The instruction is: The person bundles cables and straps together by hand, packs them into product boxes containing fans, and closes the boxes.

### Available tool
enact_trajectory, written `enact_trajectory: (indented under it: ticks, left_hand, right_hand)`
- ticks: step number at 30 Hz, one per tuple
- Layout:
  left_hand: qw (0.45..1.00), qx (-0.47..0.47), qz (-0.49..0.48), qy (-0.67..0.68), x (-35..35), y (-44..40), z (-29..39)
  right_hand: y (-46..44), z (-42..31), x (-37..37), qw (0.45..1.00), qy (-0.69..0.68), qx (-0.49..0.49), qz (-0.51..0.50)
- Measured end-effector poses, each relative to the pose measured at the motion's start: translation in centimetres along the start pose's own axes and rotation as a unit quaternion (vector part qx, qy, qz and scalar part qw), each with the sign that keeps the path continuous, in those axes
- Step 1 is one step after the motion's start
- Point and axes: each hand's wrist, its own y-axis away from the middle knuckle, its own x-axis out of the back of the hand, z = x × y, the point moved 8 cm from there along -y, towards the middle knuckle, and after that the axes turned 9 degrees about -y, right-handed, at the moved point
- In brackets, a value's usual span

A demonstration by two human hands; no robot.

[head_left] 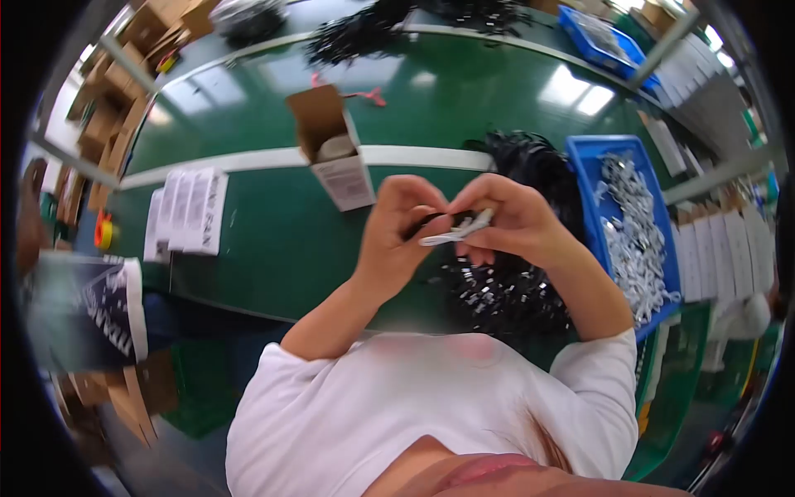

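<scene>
Both hands meet over the green table in the head view. My left hand (396, 222) is closed, its fingers pinching a small dark piece (424, 225) that looks like a folded black cord. My right hand (515, 217) is closed too, on a narrow white looped piece (451, 238) that looks like a folded cord. The fingertips touch or nearly touch, hiding how the dark and white pieces lie together. Just right of and below the hands is a heap of black strands with shiny ends (522, 290).
An open carton (344, 178) with a whitish item inside stands beyond my left hand. A blue bin (586, 178) of small white and silvery pieces sits at right. Printed white boxes (195, 209) and yellow tape (103, 230) lie left, near another person's dark clothing (87, 311).
</scene>
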Motion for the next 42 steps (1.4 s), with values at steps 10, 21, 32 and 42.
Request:
enact_trajectory:
  ticks: [10, 21, 32, 42]
  left_hand:
    - [0.890, -0.044, -0.021, -0.454, 0.5, 1.7, 1.1]
    - [0.890, -0.239, 0.082, -0.381, -0.1, 4.2, -0.2]
    - [0.933, -0.122, -0.085, -0.329, 1.4, 2.3, 3.2]
    - [0.890, -0.150, 0.095, -0.421, 10.7, 2.0, 4.8]
  right_hand:
    - [1.2, -3.7, -0.3, 0.682, 0.648, 0.302, 0.157]
    - [-0.3, -0.9, -2.5, 0.936, 0.294, 0.186, 0.057]
    - [-2.2, 1.0, -3.4, 0.959, 0.203, 0.141, -0.138]
    - [-8.2, 0.1, -3.4, 0.972, 0.141, 0.190, 0.011]
